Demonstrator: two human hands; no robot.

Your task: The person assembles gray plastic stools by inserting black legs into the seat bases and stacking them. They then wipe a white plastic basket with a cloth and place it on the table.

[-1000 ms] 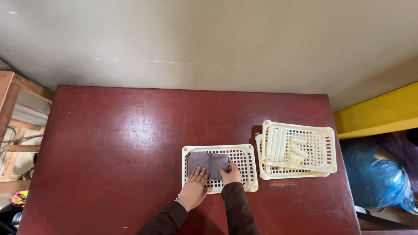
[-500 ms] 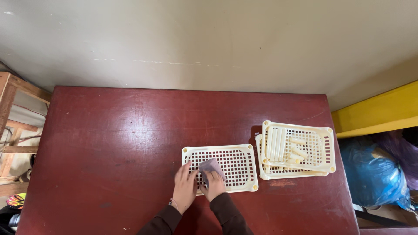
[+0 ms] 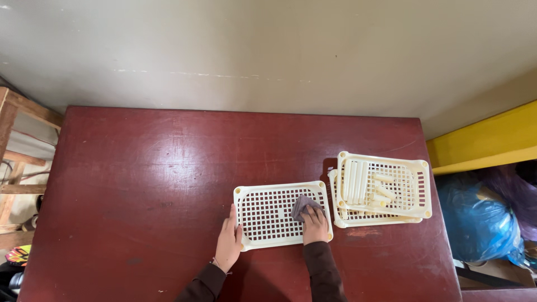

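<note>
No labels, signs or screens showed. Only package-like thing: blue plastic bag (image 3: 480, 223), bulging and crinkled, sat off table at 4 o'clock of frame, below yellow ledge (image 3: 485, 140); dark purple bag (image 3: 517, 193) lay just beside it at its 1 o'clock, partly cut by frame edge
</note>
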